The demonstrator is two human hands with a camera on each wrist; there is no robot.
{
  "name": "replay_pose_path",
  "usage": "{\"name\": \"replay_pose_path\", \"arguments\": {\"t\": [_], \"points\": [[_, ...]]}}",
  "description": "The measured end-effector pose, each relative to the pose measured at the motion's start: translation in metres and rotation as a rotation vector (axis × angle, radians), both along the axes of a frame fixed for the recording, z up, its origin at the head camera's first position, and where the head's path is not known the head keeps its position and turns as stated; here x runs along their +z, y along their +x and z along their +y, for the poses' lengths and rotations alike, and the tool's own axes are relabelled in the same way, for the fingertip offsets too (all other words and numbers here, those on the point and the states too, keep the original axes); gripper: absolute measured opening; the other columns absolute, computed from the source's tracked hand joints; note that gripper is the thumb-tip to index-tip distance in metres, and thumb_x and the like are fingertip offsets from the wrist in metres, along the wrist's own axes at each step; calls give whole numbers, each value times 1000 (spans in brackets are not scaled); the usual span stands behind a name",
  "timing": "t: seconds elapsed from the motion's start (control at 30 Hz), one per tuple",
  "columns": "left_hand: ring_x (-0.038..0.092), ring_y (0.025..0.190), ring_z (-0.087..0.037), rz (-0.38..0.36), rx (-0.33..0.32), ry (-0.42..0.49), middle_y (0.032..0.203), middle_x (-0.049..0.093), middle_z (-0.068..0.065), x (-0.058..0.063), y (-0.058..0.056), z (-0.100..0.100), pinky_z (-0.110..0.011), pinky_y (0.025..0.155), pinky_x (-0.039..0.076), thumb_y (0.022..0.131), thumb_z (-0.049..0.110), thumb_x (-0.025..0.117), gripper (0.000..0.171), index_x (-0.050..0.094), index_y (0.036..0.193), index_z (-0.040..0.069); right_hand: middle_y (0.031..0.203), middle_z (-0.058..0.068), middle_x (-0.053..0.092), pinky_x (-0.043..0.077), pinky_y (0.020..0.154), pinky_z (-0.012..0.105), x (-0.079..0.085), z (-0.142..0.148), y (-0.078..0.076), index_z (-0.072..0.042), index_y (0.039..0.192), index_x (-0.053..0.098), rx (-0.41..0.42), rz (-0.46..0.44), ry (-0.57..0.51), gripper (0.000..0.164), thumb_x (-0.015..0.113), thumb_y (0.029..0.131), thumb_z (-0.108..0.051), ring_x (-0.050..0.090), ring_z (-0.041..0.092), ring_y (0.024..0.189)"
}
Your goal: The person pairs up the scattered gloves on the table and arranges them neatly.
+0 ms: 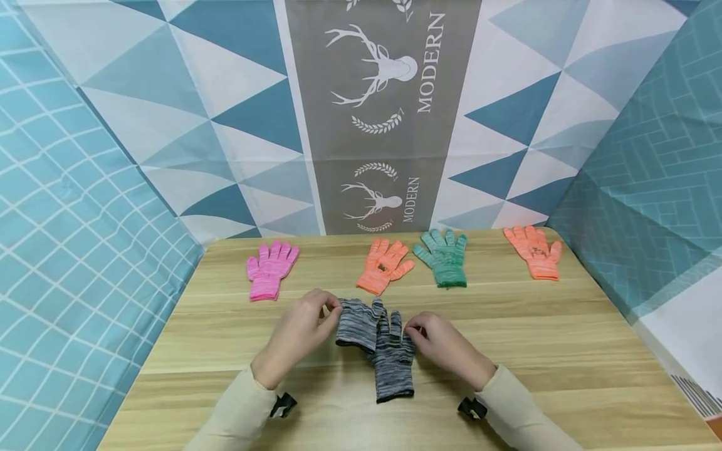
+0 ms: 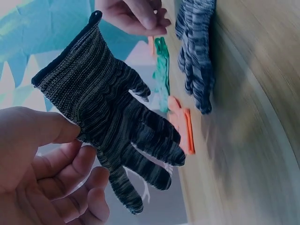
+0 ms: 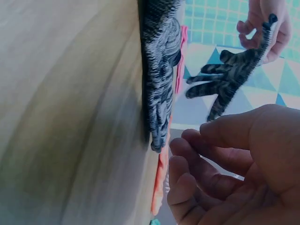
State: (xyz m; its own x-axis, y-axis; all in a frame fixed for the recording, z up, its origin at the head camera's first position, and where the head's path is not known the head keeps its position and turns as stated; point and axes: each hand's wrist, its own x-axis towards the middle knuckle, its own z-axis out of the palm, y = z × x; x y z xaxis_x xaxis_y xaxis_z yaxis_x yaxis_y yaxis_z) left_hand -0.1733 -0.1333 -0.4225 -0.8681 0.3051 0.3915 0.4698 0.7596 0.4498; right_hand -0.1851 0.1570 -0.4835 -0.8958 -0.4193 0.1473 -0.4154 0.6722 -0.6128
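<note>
- Two pale beige cloth sleeves [image 1: 239, 407] reach in from the near edge, with two small black devices [image 1: 283, 405], one at each wrist.
- One left hand [image 1: 300, 329] pinches, between thumb and fingers, a grey-and-black mottled knitted glove [image 1: 357, 322] with a black-edged cuff, held up off the table.
- One right hand [image 1: 445, 347] hangs beside the second grey glove, its fingers loosely bent, thumb near the fingertips (they look free of the knit in the right wrist view).
- That second black-and-grey streaked knitted glove [image 1: 393, 373] lies between the hands on one pale wood-grain table [image 1: 192, 338], cuff towards the person.
- Farther back lie four more gloves (six in all): one bright pink knitted glove [image 1: 271, 272], two orange knitted gloves [image 1: 374, 279] with dark marks, well apart, and one green knitted glove [image 1: 448, 260] beside the middle orange one.
- Behind, one grey printed panel [image 1: 333, 144] carries two white deer heads.
</note>
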Motion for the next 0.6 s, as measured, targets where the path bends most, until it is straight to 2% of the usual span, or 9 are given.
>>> {"name": "replay_pose_path", "arguments": {"t": [0.13,0.27,0.37,0.5,0.6], "points": [[59,71,-11,28,-35,17,88,68,4,1,3,9,-20,62,50,94,12,71,3,72,94,9,95,5,74,52,64,25,-1,1,-2,-4,106,77,-22,-36,-32,18,61,103,-11,61,6,73],[61,72,-11,43,-61,23,89,68,3,-4,5,19,-20,64,52,94,10,72,1,71,93,11,90,5,73,49,59,25,-2,1,-3,1,126,67,-46,-72,-72,27,57,106,-14,57,4,68],[61,72,-8,58,-72,16,89,69,3,-10,7,26,-18,63,52,92,9,74,5,71,92,12,92,6,75,50,61,25,-2,1,-3,2,137,58,-50,-79,-84,35,56,106,-15,61,4,71],[63,71,-8,99,-94,3,90,70,2,-18,9,34,-18,63,53,92,10,73,3,71,91,12,96,7,76,51,62,25,-2,1,-3,1,142,53,-36,-80,-87,40,56,106,-16,63,5,74],[64,73,-9,122,-106,-7,90,71,2,-22,11,40,-20,64,54,93,12,72,2,71,92,13,92,5,75,51,62,25,-2,1,-3,1,143,52,-24,-69,-98,40,57,106,-16,62,4,71]]}}
